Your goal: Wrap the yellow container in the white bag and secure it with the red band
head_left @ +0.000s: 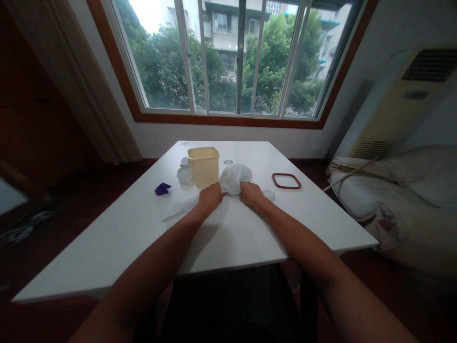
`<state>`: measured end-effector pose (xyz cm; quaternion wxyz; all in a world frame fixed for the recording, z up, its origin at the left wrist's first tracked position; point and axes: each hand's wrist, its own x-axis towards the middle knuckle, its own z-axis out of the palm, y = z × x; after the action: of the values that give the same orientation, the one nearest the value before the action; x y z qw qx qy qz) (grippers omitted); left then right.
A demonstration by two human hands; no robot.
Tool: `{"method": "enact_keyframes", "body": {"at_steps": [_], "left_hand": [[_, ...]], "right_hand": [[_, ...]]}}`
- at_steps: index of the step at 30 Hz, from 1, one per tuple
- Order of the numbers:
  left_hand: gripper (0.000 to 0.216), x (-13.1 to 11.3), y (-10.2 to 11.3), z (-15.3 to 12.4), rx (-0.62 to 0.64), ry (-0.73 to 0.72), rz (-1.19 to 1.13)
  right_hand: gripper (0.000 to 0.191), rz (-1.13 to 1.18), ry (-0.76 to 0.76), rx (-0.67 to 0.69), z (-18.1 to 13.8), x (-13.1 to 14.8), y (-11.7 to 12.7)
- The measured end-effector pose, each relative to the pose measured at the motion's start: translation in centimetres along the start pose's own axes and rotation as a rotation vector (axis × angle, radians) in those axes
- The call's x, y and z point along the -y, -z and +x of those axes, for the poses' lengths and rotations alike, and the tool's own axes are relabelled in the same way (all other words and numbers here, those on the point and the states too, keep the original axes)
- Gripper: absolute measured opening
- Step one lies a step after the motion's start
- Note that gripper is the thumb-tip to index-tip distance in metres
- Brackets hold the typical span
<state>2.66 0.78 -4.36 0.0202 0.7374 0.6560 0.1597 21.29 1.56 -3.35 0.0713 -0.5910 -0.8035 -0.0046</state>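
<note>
Both my hands rest on the white table (228,238), side by side near its middle. My left hand (210,196) is closed on the left side of a thin white plastic bag (234,177). My right hand (252,193) is closed on the bag's right side. The bag puffs up between and just beyond my hands, and more white plastic (178,208) trails flat toward the left. Right behind the bag stands a cream plastic bin (203,165), upright and open at the top.
A dark red square ring (286,181) lies flat to the right. A small purple scrap (162,189) lies to the left. Another crumpled white bag (184,174) sits left of the bin. A big window is beyond the table, bedding (392,190) at the right.
</note>
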Motion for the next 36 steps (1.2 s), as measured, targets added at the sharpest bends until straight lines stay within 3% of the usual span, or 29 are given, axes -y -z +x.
{"method": "enact_keyframes", "body": {"at_steps": [3, 8, 10, 14, 17, 22, 26, 29, 31, 36], "left_hand": [[0.059, 1.1, 0.7, 0.7, 0.015, 0.098, -0.028], [0.057, 2.5, 1.8, 1.3, 0.428, 0.122, -0.538], [0.057, 2.4, 2.2, 1.3, 0.483, 0.118, -0.816], [0.050, 1.0, 2.3, 1.3, 0.356, 0.110, -1.389], [0.059, -0.4, 1.7, 1.1, 0.221, -0.021, -1.519], [0.073, -0.5, 0.5, 1.1, 0.237, -0.220, -1.327], [0.081, 1.0, 0.0, 1.8, 0.239, -0.351, -1.007], [0.070, 1.6, -0.2, 1.9, 0.235, -0.412, -0.707], [0.057, 1.4, -0.1, 1.7, 0.252, -0.462, -0.513], [0.038, -0.4, 1.0, 1.4, 0.099, -0.453, 0.048]], "right_hand": [[0.032, -0.020, -0.040, -0.007, 0.7, -0.9, -0.2], [0.034, -0.060, -0.078, -0.038, 1.4, -1.6, -0.7], [0.036, -0.074, -0.089, -0.042, 1.5, -1.3, -0.7], [0.036, -0.095, -0.084, -0.035, 1.2, 0.3, -0.8], [0.033, -0.078, -0.047, -0.016, 0.5, 2.4, -0.7], [0.040, -0.011, 0.129, -0.031, -0.9, 4.9, 0.0], [0.045, 0.203, 0.285, -0.015, -1.4, 3.1, 1.3], [0.027, 0.422, 0.454, -0.030, -1.3, 0.7, 2.1], [0.017, 0.494, 0.504, -0.115, -1.3, -0.4, 2.6], [0.035, 0.403, 0.611, -0.329, -2.2, -0.1, 3.7]]}}
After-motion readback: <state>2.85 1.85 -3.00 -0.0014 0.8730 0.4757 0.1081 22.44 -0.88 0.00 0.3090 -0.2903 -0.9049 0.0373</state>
